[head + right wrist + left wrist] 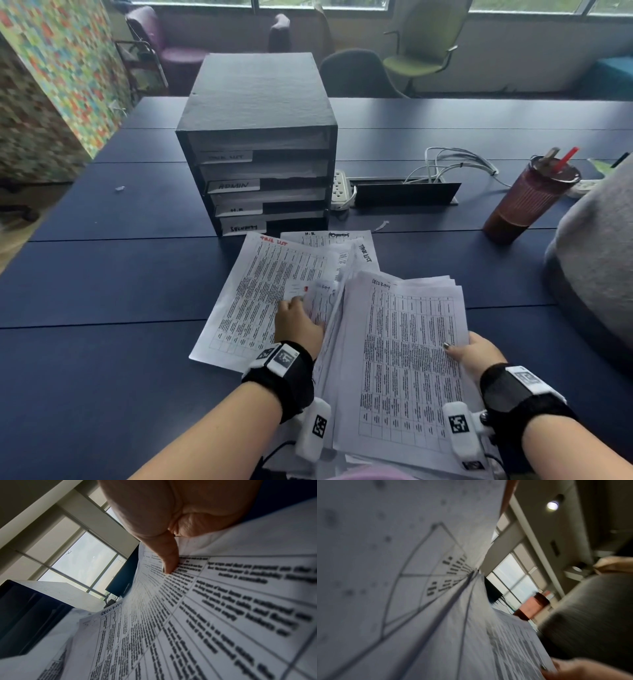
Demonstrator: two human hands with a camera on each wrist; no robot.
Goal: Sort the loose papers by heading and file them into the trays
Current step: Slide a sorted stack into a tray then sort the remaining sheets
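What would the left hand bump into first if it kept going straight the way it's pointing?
Probably the black tray unit. The left hand points up the table over the Task List sheet toward it, though depth is hard to judge.

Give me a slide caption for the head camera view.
Both hands sorting a paper stack before labelled trays.

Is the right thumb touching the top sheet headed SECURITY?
Touching. The right wrist view shows the thumb of the right hand pressed onto the SECURITY sheet; the head view agrees.
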